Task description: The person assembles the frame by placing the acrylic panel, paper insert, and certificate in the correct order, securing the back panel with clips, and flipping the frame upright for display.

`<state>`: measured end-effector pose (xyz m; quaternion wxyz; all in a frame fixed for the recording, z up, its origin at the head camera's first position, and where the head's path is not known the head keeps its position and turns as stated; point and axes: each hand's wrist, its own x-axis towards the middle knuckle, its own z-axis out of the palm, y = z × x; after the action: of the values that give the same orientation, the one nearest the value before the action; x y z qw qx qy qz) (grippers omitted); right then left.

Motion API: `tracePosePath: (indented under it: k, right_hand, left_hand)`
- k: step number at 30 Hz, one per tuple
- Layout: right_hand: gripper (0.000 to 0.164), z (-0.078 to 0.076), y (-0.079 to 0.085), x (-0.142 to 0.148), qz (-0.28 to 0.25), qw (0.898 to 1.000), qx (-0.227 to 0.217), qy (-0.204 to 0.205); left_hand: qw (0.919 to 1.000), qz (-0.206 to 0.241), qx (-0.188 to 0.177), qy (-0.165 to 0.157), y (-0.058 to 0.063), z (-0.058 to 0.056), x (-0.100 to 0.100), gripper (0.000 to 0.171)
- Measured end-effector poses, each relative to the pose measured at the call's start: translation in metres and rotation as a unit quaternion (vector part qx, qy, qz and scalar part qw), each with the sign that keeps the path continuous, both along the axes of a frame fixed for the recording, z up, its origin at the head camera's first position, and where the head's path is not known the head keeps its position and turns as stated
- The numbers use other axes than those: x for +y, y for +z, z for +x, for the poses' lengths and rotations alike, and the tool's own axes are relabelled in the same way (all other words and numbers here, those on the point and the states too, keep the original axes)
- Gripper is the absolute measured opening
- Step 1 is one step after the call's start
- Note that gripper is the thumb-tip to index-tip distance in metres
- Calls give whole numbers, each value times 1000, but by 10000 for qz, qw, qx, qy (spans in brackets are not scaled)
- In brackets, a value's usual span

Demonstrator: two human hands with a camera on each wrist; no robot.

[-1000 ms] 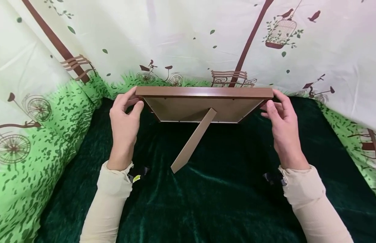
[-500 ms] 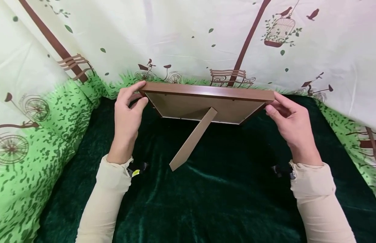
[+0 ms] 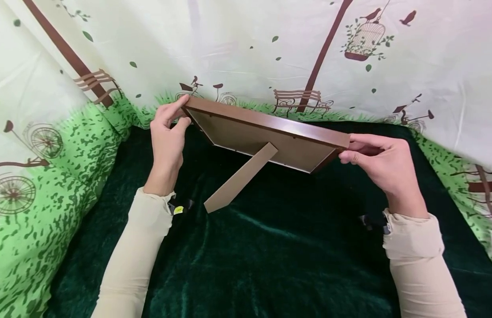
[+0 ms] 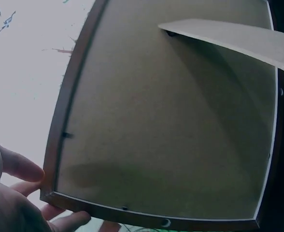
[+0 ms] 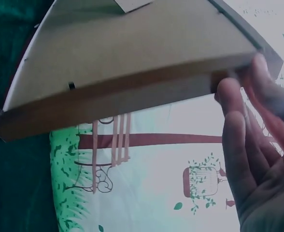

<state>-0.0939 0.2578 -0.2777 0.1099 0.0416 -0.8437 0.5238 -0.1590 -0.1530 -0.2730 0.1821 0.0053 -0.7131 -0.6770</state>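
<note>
A brown picture frame [image 3: 265,119] stands with its back toward me, its top edge slanting down to the right in the head view. Its tan easel leg [image 3: 242,179] is swung out from the backing board [image 4: 161,125] and slants toward the lower left. My left hand [image 3: 166,137] grips the frame's upper left corner between thumb and fingers. At the upper right corner, my right hand [image 3: 384,163] pinches the frame's edge, as the right wrist view also shows. Small dark tabs line the backing's rim in the left wrist view. The frame's front is hidden.
Dark green velvet cloth [image 3: 269,265] covers the surface beneath. Behind it hangs a pale printed curtain [image 3: 230,44] with trees, benches and bicycles, and its green grass print [image 3: 71,176] runs down the left side. Dark straps sit at both wrists.
The frame has turned and tilted: its left corner rose and its right corner came lower and nearer. The easel leg's foot shifted left and slightly up. Both hands kept hold and moved with it.
</note>
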Motion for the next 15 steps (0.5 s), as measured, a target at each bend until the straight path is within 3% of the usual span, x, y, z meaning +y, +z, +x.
tracePosePath:
  k: [8, 12, 15]
  right_hand:
    - [23, 7, 5, 0, 389, 9986, -326, 120]
    - [22, 8, 5, -3, 490, 9977, -413, 202]
    - [22, 9, 4, -10, 588, 9968, -433, 327]
  left_hand:
    - [9999, 110, 25, -67, -1, -19, 7, 47]
    - [9999, 63, -14, -135, -2, -25, 8, 39]
    - [9997, 5, -40, -231, -2, -30, 7, 44]
